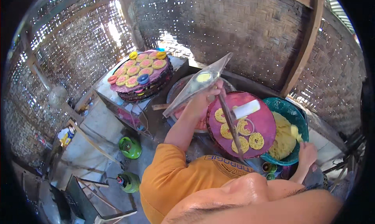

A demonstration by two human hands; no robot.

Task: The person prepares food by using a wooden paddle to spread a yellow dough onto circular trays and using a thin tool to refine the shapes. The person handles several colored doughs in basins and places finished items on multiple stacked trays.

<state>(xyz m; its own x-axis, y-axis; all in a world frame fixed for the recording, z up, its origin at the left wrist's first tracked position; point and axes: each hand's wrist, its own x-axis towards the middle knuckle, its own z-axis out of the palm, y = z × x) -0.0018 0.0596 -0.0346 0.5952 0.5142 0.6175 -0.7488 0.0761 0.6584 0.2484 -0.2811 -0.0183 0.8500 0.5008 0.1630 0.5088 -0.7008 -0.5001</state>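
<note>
My left hand (213, 94) grips a wooden dough press at the end where its two boards meet. One board (183, 95) has a round opening filled with yellow dough; the other (230, 124) carries a white cylinder (247, 109). Under the press lies a round pink tray (265, 118) with several yellow rounds of stringy dough (256, 140); a pale ring (252, 124) surrounds one. On the right, my right hand (308, 155) has its fingers closed at a lump of yellow dough (295, 133), above a teal basin (304, 124) holding a large dough mass (282, 140).
Back left, stacked round trays (168, 77) bear pink and yellow rounds, with coloured rings such as a blue one (143, 79). A metal basin (170, 93) with pink contents sits behind my left arm. Green gas cylinders (130, 148) stand on the floor. Woven walls (234, 32) close in behind.
</note>
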